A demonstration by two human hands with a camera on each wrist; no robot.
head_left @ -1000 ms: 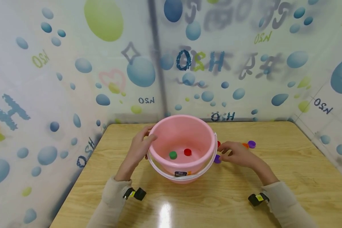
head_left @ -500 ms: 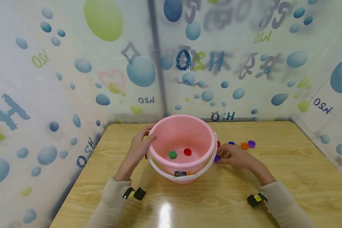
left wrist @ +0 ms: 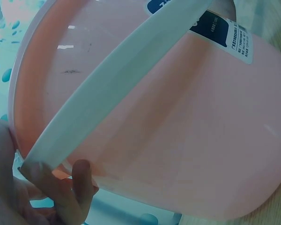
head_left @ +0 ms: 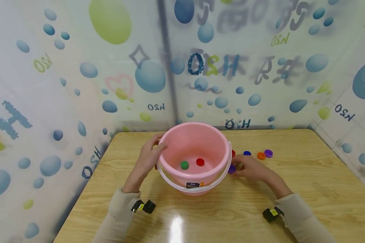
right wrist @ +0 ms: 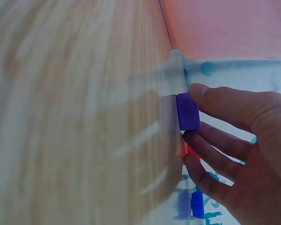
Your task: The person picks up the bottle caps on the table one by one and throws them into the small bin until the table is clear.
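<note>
A pink bucket (head_left: 192, 140) stands on the table with its white handle (left wrist: 107, 89) hanging down the near side. Its floor holds a green bottle cap (head_left: 184, 165) and a red bottle cap (head_left: 200, 162). My left hand (head_left: 148, 153) grips the bucket's left rim, thumb over the edge and fingers outside. Right of the bucket, my right hand (head_left: 250, 167) pinches a purple bottle cap (right wrist: 188, 111) between thumb and fingertips, low at the tabletop. Beyond those fingers the right wrist view shows a red cap (right wrist: 192, 151) and a blue cap (right wrist: 196, 203).
Behind the right hand a blue cap (head_left: 247, 153), an orange cap (head_left: 261, 155) and a second purple cap (head_left: 268, 153) lie on the wooden table (head_left: 307, 175). The bucket partly hides another red cap (head_left: 233, 153). A patterned curtain (head_left: 255, 77) borders the table's back edge.
My right hand has shifted slightly toward me and its fingers have drawn in around the purple cap, uncovering the blue and orange caps behind. Left hand and bucket stay put.
</note>
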